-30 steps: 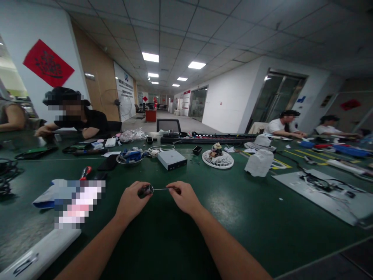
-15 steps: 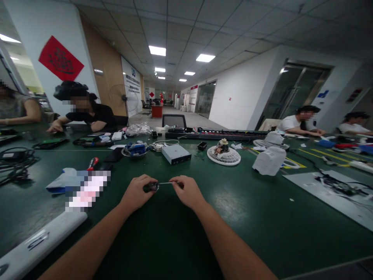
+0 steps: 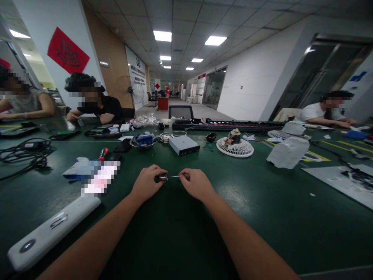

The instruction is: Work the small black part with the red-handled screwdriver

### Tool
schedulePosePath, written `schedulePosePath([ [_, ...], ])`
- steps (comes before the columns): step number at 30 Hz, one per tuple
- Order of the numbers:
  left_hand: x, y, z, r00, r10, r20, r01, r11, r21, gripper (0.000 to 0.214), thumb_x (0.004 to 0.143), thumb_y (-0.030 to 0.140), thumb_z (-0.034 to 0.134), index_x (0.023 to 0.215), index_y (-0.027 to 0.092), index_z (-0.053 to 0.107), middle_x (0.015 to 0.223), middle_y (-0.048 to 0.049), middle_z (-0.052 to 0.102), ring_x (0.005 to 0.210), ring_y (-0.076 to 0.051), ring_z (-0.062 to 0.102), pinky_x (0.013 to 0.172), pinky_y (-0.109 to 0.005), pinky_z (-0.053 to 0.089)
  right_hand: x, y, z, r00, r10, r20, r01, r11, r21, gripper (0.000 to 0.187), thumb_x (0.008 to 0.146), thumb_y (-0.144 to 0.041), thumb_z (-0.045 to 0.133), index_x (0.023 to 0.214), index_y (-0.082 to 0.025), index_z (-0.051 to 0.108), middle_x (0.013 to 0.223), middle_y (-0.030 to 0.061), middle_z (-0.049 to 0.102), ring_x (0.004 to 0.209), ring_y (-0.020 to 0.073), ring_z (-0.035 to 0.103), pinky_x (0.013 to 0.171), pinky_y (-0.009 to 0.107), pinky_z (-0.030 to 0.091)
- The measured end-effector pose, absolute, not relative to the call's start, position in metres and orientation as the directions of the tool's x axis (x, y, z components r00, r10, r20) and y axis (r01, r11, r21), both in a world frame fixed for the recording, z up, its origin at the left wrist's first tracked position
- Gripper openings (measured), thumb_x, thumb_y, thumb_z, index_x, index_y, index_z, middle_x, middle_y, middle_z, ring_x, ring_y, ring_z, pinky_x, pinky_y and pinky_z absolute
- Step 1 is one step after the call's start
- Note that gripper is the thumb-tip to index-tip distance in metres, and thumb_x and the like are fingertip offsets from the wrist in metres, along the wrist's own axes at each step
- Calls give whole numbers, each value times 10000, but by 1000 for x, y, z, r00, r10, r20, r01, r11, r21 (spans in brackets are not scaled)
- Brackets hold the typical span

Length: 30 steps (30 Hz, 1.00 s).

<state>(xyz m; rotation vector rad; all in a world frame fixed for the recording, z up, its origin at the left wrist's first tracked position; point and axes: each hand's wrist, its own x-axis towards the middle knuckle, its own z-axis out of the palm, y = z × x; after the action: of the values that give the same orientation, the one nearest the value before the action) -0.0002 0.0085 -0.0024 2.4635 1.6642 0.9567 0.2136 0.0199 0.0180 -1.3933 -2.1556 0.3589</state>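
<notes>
My left hand (image 3: 148,183) grips a small dark cylinder with a shiny metal collar (image 3: 163,177). A thin steel rod (image 3: 175,177) runs from the cylinder to my right hand (image 3: 198,184), whose fingertips pinch its far end. I cannot tell whether rod and cylinder are one part. Both hands are raised slightly above the green bench mat (image 3: 186,237), in front of my body. The fingers hide most of the cylinder and the rod's end.
A white fan guard (image 3: 234,148), grey metal box (image 3: 184,145), steel bowl (image 3: 142,143), red-handled screwdriver (image 3: 102,154), white plastic housing (image 3: 288,152), long white bar (image 3: 52,233) and black cables (image 3: 25,153) lie on the bench. Co-workers (image 3: 99,105) sit beyond.
The whole scene has shifted in view as my head turned and tilted. My hands keep hold of the cylinder and rod, and they sit further right and higher in the picture.
</notes>
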Motion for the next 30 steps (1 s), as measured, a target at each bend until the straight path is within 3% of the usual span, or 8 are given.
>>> schedulePosePath([
  [8, -9, 14, -7, 64, 881, 470, 878, -273, 392, 328, 787, 265, 649, 1106, 193, 668, 1090, -81, 656, 960, -264, 640, 851, -384, 498, 225, 32, 9, -71, 956, 285, 805, 224, -550, 381, 958, -436, 409, 763, -194, 630, 693, 96, 670, 662, 206, 625, 602, 299, 371],
  [11, -11, 16, -10, 40, 893, 449, 882, -243, 404, 318, 783, 283, 652, 1086, 187, 677, 1070, -92, 661, 947, -274, 647, 844, -385, 503, 223, 38, 1, -97, 958, 271, 773, 244, -586, 299, 903, -466, 514, 826, -192, 605, 787, 74, 685, 753, 206, 637, 648, 293, 410],
  [14, -9, 15, -9, 69, 898, 435, 873, -265, 408, 255, 772, 269, 659, 1016, 202, 695, 1026, -79, 667, 918, -262, 651, 824, -370, 511, 217, 42, -6, -149, 955, 256, 729, 281, -624, 195, 800, -337, 671, 909, -193, 596, 967, 63, 699, 940, 214, 623, 767, 310, 440],
  [19, -2, 5, 1, 269, 854, 446, 811, -450, 373, 241, 760, 156, 626, 998, 196, 636, 1062, -69, 638, 917, -229, 628, 799, -349, 521, 213, 44, -12, -204, 953, 223, 653, 302, -694, 144, 736, -190, 696, 832, -199, 589, 898, 23, 713, 886, 187, 642, 804, 323, 459],
  [22, 10, -9, 23, 531, 681, 505, 709, -683, 177, 335, 779, 54, 531, 1079, 187, 599, 1097, -83, 650, 992, -237, 598, 903, -399, 478, 217, 44, -13, -190, 953, 236, 611, 303, -732, 177, 681, -164, 708, 800, -195, 581, 825, 6, 688, 776, 171, 639, 730, 302, 474],
  [25, 31, -37, 55, 628, 502, 595, 604, -797, 35, 362, 862, 95, 438, 1171, 221, 577, 1130, -89, 660, 913, -230, 618, 815, -408, 511, 218, 42, -16, -172, 949, 265, 563, 315, -764, 156, 679, -155, 680, 753, -198, 550, 761, -12, 658, 709, 160, 621, 678, 286, 472],
  [28, 49, -84, 76, 662, 418, 622, 475, -876, 83, 393, 875, 216, 494, 1237, 360, 544, 991, -29, 695, 811, -217, 643, 724, -382, 552, 214, 42, -20, -165, 947, 276, 516, 322, -794, 152, 686, -151, 671, 737, -198, 536, 750, -13, 660, 712, 156, 629, 679, 278, 476],
  [30, 51, -120, 70, 632, 468, 617, 450, -870, 200, 424, 842, 378, 558, 1261, 428, 525, 826, -12, 691, 737, -236, 637, 670, -394, 573, 211, 41, -22, -164, 950, 266, 494, 313, -811, 177, 675, -159, 693, 747, -199, 536, 764, -13, 666, 711, 153, 637, 663, 270, 483],
])
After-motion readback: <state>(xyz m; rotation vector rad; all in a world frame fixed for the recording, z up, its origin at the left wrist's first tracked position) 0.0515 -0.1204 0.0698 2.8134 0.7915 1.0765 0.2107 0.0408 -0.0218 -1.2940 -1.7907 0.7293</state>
